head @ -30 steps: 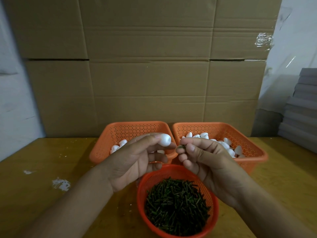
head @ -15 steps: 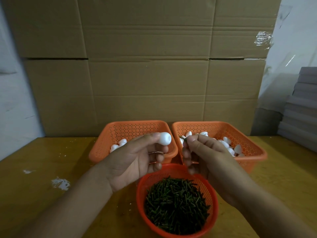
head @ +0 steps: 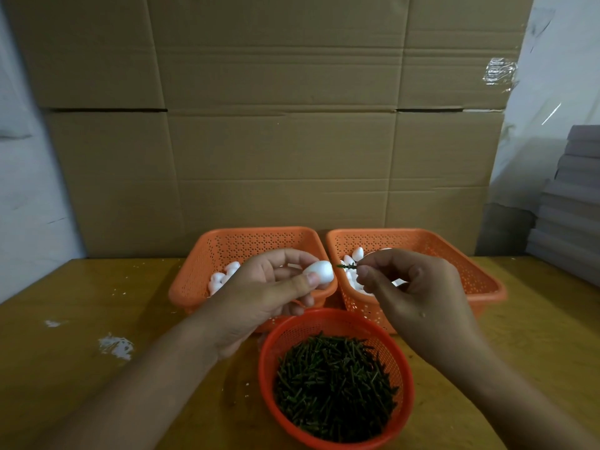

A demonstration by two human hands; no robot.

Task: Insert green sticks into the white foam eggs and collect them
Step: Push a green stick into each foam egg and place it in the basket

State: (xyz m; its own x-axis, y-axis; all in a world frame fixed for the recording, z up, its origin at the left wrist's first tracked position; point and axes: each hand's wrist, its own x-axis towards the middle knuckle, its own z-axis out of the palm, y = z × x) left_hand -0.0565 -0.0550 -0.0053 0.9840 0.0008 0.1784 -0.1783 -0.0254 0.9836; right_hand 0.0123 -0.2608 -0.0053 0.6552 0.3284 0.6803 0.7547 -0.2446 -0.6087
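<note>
From the head camera, the left hand [head: 259,297] holds a white foam egg [head: 319,271] pinched between thumb and fingertips, with the egg's narrow end turned toward the other hand, which looks like the way to offer a bare face for the stick to enter. The right hand [head: 412,287] has its fingers curled and pinches a single green stick [head: 347,266] at the near end, so the free tip points level at the egg; the tip sits just beside the egg, and I cannot tell whether it touches yet. Both hands are raised above the baskets, probably so the push can be lined up in clear sight. Directly below them stands the round red basket [head: 272,345] heaped with green sticks, near enough for the right hand to reach. Behind it, the right orange basket [head: 454,254] holds loose foam eggs, and the left orange basket [head: 227,245] holds a smaller clutch of eggs at its near left side; whether those carry sticks is hidden, though this is likely the collecting bin. All three stand on a worn yellow table [head: 81,368] in front of stacked cardboard boxes [head: 276,141]. The insertion itself is not yet done.
</note>
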